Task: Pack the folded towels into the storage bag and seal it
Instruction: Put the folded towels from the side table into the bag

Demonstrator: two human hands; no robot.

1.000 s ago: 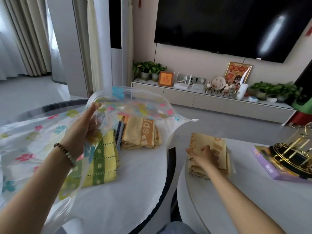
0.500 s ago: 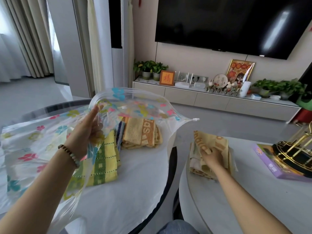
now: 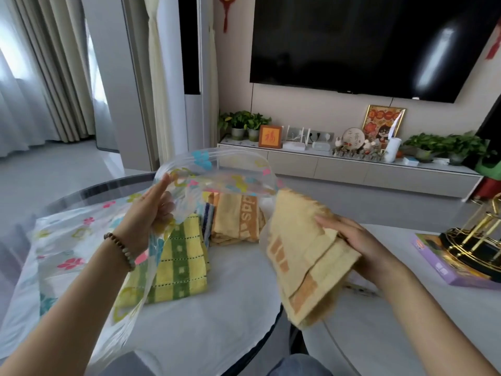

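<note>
My left hand (image 3: pixel 150 210) pinches the upper lip of a clear storage bag (image 3: pixel 76 240) printed with coloured flowers and holds its mouth open in the air. My right hand (image 3: pixel 360 245) grips a folded tan towel with orange blocks (image 3: pixel 303 256), lifted off the table and tilted toward the bag's mouth. On the left table, under the bag's raised mouth, lie a folded yellow-green checked towel (image 3: pixel 179 264), a blue striped towel (image 3: pixel 208 215) mostly hidden, and an orange-tan folded towel (image 3: pixel 238 218).
Two round tables: a white-topped one (image 3: pixel 203 321) with a dark rim on the left, a white one (image 3: pixel 393 335) on the right. A purple box (image 3: pixel 433 256) and a gold stand (image 3: pixel 477 240) sit at the right. A TV cabinet (image 3: pixel 352 172) stands beyond.
My right hand has lifted the tan towel off the right table and carried it left toward the open bag. My left hand still holds the bag's mouth up.
</note>
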